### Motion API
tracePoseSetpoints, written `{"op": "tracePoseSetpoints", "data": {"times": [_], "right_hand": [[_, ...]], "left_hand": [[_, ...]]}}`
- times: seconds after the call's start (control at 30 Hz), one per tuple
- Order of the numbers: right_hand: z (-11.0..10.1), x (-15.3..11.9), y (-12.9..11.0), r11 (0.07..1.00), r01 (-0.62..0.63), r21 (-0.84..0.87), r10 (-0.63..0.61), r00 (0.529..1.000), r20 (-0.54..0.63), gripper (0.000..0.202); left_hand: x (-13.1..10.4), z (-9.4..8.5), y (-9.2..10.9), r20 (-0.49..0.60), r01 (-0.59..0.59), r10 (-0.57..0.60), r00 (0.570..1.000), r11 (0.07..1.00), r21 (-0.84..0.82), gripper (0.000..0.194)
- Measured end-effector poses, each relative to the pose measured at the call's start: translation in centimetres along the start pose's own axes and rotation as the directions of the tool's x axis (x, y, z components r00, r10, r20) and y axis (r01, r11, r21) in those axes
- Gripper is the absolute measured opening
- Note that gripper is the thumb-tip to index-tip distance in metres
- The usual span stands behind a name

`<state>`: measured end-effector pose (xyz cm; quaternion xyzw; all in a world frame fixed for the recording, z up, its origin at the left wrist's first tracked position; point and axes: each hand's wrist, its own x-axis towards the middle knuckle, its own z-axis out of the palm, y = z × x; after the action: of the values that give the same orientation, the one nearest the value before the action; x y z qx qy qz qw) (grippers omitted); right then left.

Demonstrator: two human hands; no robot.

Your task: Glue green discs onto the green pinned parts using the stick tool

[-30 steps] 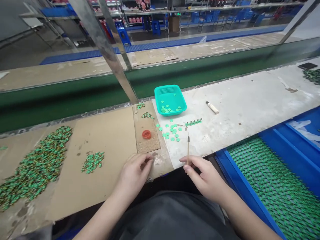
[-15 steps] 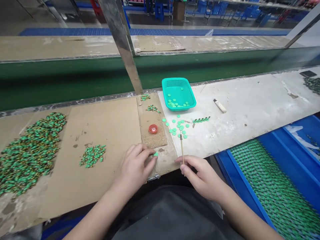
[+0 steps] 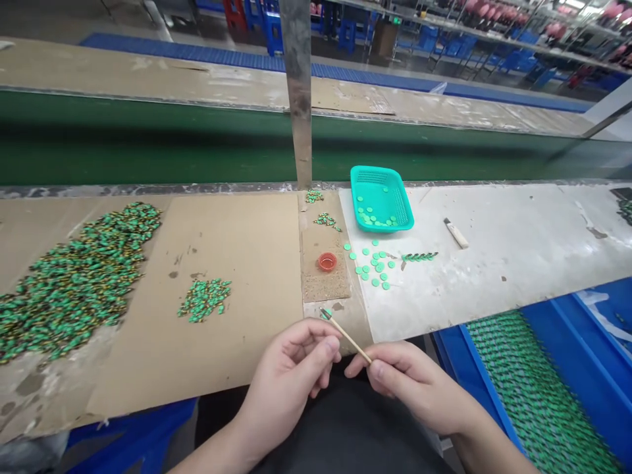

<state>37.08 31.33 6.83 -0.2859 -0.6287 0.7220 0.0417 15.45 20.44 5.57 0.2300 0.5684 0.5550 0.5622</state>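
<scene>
My right hand [image 3: 415, 382] grips a thin wooden stick [image 3: 351, 341] with a dark tip that points up and left. That tip is at a small green piece [image 3: 326, 314] on the table's near part; whether the two touch I cannot tell. Beside the stick, my left hand [image 3: 299, 372] has curled fingers, its thumb close against the index finger. Anything in that pinch is hidden. Just beyond sits a small red dish [image 3: 326, 262] on a brown board. Several loose green discs [image 3: 379, 266] lie to its right, next to a row of green-and-dark pieces [image 3: 419, 257].
A turquoise basket [image 3: 407, 214] holds some green discs. To the left are a large heap [image 3: 89, 276] and a small heap [image 3: 204, 299] of green-and-gold pieces. A white-handled tool [image 3: 456, 234] lies at right. Blue trays [image 3: 548, 336] stand below the table; a metal post [image 3: 299, 99] rises behind.
My left hand has drawn back from the green piece, which stays on the table. The stick has swung from upright to slanting left, its tip now at that piece. The head view has shifted.
</scene>
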Motion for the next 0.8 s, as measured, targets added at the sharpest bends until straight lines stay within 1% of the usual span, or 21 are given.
{"op": "tracePoseSetpoints", "data": {"times": [0.07,0.13,0.2,0.3,0.37,0.4,0.43,0.47,0.5,0.53,0.57,0.6,0.63,0.67,0.7,0.73,0.8], "right_hand": [[0.0,0.2,0.2,0.994,-0.015,0.111,0.009,0.998,0.06,0.052],[0.0,0.5,0.2,0.982,-0.024,0.186,0.004,0.994,0.105,0.051],[0.0,0.8,0.2,0.971,-0.033,0.238,0.002,0.991,0.133,0.048],[-0.4,1.0,0.4,0.955,-0.044,0.293,-0.001,0.988,0.152,0.045],[-0.6,1.1,0.7,0.944,-0.021,0.328,-0.036,0.985,0.167,0.044],[-0.5,1.1,1.0,0.939,0.004,0.344,-0.067,0.983,0.171,0.048],[-0.3,1.2,1.2,0.935,0.045,0.353,-0.107,0.982,0.157,0.057],[0.1,1.4,1.4,0.932,0.102,0.347,-0.149,0.982,0.111,0.067],[0.6,1.7,1.6,0.932,0.169,0.32,-0.19,0.981,0.035,0.074],[1.3,2.0,1.8,0.929,0.242,0.279,-0.233,0.97,-0.065,0.072],[2.1,2.4,1.9,0.925,0.309,0.222,-0.275,0.946,-0.172,0.061],[2.8,2.9,1.9,0.916,0.363,0.168,-0.314,0.913,-0.262,0.046],[3.4,3.3,1.9,0.905,0.408,0.124,-0.352,0.879,-0.323,0.029],[3.9,3.8,1.7,0.892,0.444,0.092,-0.386,0.85,-0.359,0.017],[4.3,4.2,1.5,0.874,0.478,0.082,-0.416,0.825,-0.382,0.011],[4.4,4.6,1.3,0.858,0.505,0.092,-0.432,0.808,-0.401,0.01],[4.4,5.2,0.6,0.832,0.53,0.166,-0.419,0.795,-0.438,0.01]], "left_hand": [[0.1,-0.3,-0.1,-0.037,-0.048,0.046,0.998,0.997,-0.063,0.056],[0.3,-0.7,-0.2,-0.061,-0.08,0.073,0.995,0.99,-0.112,0.052],[0.5,-1.0,-0.3,-0.061,-0.086,0.077,0.995,0.984,-0.154,0.048],[0.8,-1.3,-0.3,-0.042,-0.068,0.06,0.997,0.975,-0.212,0.047],[1.0,-1.2,-0.1,-0.056,-0.059,0.046,0.997,0.963,-0.262,0.048],[1.0,-1.1,0.1,-0.071,-0.054,0.035,0.997,0.955,-0.293,0.048],[1.0,-0.9,0.2,-0.091,-0.048,0.02,0.996,0.944,-0.327,0.048],[1.0,-0.6,0.3,-0.108,-0.043,0.004,0.994,0.931,-0.361,0.049],[1.0,-0.3,0.4,-0.112,-0.03,-0.015,0.994,0.92,-0.391,0.051],[0.9,0.1,0.4,-0.101,-0.011,-0.033,0.994,0.911,-0.413,0.052],[0.8,0.4,0.3,-0.074,0.011,-0.047,0.996,0.905,-0.424,0.053],[0.8,0.7,0.2,-0.038,0.034,-0.056,0.998,0.904,-0.426,0.054],[0.7,0.9,0.0,0.002,0.056,-0.061,0.998,0.906,-0.419,0.055],[0.7,1.0,-0.2,0.035,0.073,-0.064,0.997,0.91,-0.408,0.054],[0.7,0.9,-0.4,0.055,0.083,-0.066,0.996,0.915,-0.395,0.052],[0.7,0.7,-0.6,0.062,0.084,-0.065,0.996,0.92,-0.383,0.048],[0.9,0.2,-0.9,0.052,0.072,-0.057,0.997,0.93,-0.36,0.043]]}}
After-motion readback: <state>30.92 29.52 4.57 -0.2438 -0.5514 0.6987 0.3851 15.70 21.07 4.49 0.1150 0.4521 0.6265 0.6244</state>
